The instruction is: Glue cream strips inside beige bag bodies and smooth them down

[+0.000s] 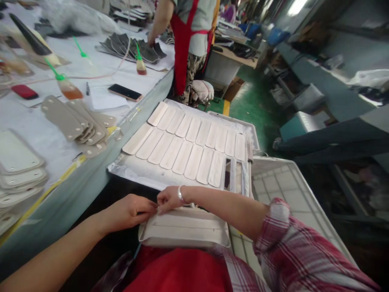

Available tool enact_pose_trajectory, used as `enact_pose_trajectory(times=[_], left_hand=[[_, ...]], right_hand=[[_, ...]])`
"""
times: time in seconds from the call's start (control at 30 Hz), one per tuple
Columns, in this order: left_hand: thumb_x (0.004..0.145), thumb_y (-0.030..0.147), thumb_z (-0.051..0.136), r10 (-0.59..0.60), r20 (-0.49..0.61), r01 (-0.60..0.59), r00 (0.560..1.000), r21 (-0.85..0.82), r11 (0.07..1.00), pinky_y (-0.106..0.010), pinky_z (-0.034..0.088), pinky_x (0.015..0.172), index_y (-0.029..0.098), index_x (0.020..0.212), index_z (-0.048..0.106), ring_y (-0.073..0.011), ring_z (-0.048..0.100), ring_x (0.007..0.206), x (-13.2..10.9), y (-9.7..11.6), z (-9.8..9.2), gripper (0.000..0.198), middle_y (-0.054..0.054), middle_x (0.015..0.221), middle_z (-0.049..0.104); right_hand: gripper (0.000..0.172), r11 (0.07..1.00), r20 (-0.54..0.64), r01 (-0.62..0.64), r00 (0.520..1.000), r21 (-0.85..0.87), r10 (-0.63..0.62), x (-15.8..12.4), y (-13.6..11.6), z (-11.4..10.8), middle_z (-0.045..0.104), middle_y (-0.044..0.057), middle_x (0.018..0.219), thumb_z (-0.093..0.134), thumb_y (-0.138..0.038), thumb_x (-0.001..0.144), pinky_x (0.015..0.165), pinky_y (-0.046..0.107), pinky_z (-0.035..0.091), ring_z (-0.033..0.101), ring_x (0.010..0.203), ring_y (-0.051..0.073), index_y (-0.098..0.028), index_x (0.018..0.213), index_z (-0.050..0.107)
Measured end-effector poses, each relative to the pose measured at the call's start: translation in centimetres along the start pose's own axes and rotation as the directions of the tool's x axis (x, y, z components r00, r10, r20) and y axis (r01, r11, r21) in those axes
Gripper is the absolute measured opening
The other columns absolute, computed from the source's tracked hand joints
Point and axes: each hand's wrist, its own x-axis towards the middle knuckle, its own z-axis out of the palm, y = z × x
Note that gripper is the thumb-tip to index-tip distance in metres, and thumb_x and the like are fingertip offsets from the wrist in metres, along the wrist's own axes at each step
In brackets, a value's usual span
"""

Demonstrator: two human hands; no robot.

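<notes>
A cream flat piece with long crease lines (185, 229) lies across my lap, its rounded corners towards me. My left hand (133, 211) pinches at its far left corner, fingertips closed together. Right beside it, my right hand (170, 199), with a bracelet at the wrist, has its fingers curled on the same corner. The fingertips of both hands almost meet there, and the exact spot they grip is partly hidden. Beyond the hands, two rows of cream elongated strips (179, 156) with rounded ends lie side by side on a white-covered board (136, 172).
On the left table are stacked beige pieces (75, 121), white panels (18, 154), a phone (125, 92), a glue bottle (68, 87) and a red object (24, 92). A co-worker in a red apron (184, 48) stands ahead. A white crate (282, 178) sits at right.
</notes>
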Motion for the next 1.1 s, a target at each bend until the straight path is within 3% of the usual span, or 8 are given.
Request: enact_pose_trajectory(times=[0.17,0.33,0.43,0.53,0.67,0.8,0.97,1.1], left_hand=[[0.09,0.03,0.04,0.011,0.003,-0.011,1.0,0.223,0.975,-0.025,0.049,0.083,0.025,0.102,0.066,-0.0145,0.062,0.093,-0.1,0.3,0.2,0.029,-0.003,0.103,0.067],[0.089,0.026,0.043,0.048,-0.112,0.01,0.993,0.468,0.884,-0.04,0.044,0.091,0.019,0.099,0.065,-0.0219,0.059,0.097,2.5,3.2,3.6,0.026,-0.007,0.103,0.067],[0.085,0.024,0.049,0.017,-0.106,0.026,0.994,0.396,0.918,-0.039,0.044,0.092,0.015,0.115,0.054,-0.0219,0.057,0.102,6.0,5.3,6.6,0.032,-0.01,0.112,0.062],[0.082,0.022,0.054,-0.035,-0.022,0.039,0.999,0.255,0.966,-0.036,0.045,0.091,0.014,0.114,0.055,-0.0216,0.057,0.102,9.2,6.6,8.1,0.032,-0.009,0.112,0.062],[0.082,0.022,0.053,-0.049,0.097,0.047,0.994,0.032,0.998,-0.028,0.045,0.085,0.02,0.109,0.06,-0.0178,0.059,0.095,11.1,6.7,7.2,0.028,-0.004,0.106,0.065],[0.08,0.017,0.052,-0.049,0.197,0.068,0.979,-0.095,0.993,-0.022,0.043,0.078,0.024,0.106,0.063,-0.0149,0.06,0.089,11.6,6.3,6.0,0.029,0.0,0.1,0.066],[0.078,0.025,0.056,-0.078,0.244,0.107,0.967,-0.11,0.988,-0.021,0.041,0.072,0.022,0.105,0.063,-0.0159,0.059,0.083,12.6,6.7,6.1,0.029,-0.001,0.095,0.067],[0.076,0.024,0.056,-0.071,0.243,0.088,0.967,-0.061,0.994,-0.021,0.039,0.069,0.022,0.103,0.065,-0.0163,0.059,0.08,13.4,7.3,6.7,0.028,-0.002,0.092,0.067]], right_hand=[[0.027,0.995,0.025,-0.004,1.0,0.102,0.001,0.3,0.9,-0.2,0.044,-0.009,0.054,0.069,-0.037,0.068,0.051,0.019,0.033,0.042,0.055,0.007,-0.017,0.067,0.05],[0.038,1.0,-0.118,-0.019,0.993,0.02,0.022,-8.0,5.1,0.1,0.056,-0.003,0.075,0.076,-0.028,0.059,0.06,0.02,0.04,0.05,0.066,0.009,-0.015,0.09,0.059],[0.042,0.999,-0.26,-0.012,0.966,-0.053,-0.003,-14.2,8.2,1.8,0.061,0.003,0.093,0.073,-0.023,0.062,0.069,0.023,0.043,0.055,0.079,0.014,-0.016,0.102,0.062],[0.036,0.999,-0.446,0.011,0.895,0.042,0.009,-17.5,10.3,4.3,0.063,0.004,0.097,0.066,-0.028,0.071,0.077,0.026,0.044,0.057,0.087,0.017,-0.017,0.106,0.063],[0.035,0.994,-0.556,0.057,0.831,0.094,0.005,-18.0,11.5,6.4,0.065,0.007,0.099,0.059,-0.036,0.078,0.081,0.028,0.046,0.059,0.09,0.018,-0.017,0.106,0.064],[0.032,0.977,-0.54,0.087,0.822,-0.195,-0.181,-17.7,11.4,6.1,0.065,0.008,0.098,0.046,-0.036,0.087,0.082,0.029,0.046,0.059,0.091,0.017,-0.017,0.107,0.063],[0.03,0.707,-0.382,-0.017,0.85,-0.707,-0.362,-18.3,10.4,5.8,0.063,0.011,0.086,0.034,-0.021,0.091,0.063,0.03,0.045,0.056,0.073,0.018,-0.01,0.107,0.058],[0.025,0.48,-0.336,-0.084,0.816,-0.873,-0.47,-18.3,9.9,6.7,0.059,0.01,0.078,0.036,-0.014,0.088,0.053,0.031,0.039,0.052,0.064,0.018,-0.006,0.101,0.056]])
